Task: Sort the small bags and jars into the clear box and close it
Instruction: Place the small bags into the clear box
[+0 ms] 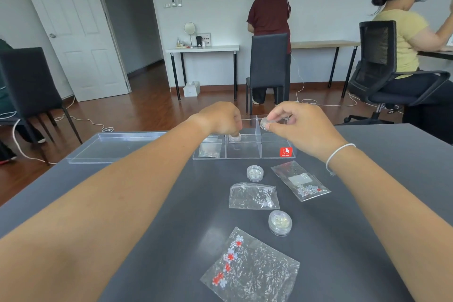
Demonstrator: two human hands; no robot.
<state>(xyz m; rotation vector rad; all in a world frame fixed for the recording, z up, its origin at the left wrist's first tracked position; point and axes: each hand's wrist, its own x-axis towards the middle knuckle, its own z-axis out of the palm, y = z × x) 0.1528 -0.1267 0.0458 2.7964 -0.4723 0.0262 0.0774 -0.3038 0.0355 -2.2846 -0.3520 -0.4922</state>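
Note:
The clear box with dividers stands on the grey table, a small bag lying in its left compartment. My left hand reaches into the middle compartment, fingertips on a small jar. My right hand holds another small jar above the right compartment. On the table in front of the box lie two jars and three small bags.
The box's clear lid lies flat to the left of the box. Two people with headsets work at desks by the far wall. Chairs stand beyond the table, and cables lie on the wooden floor.

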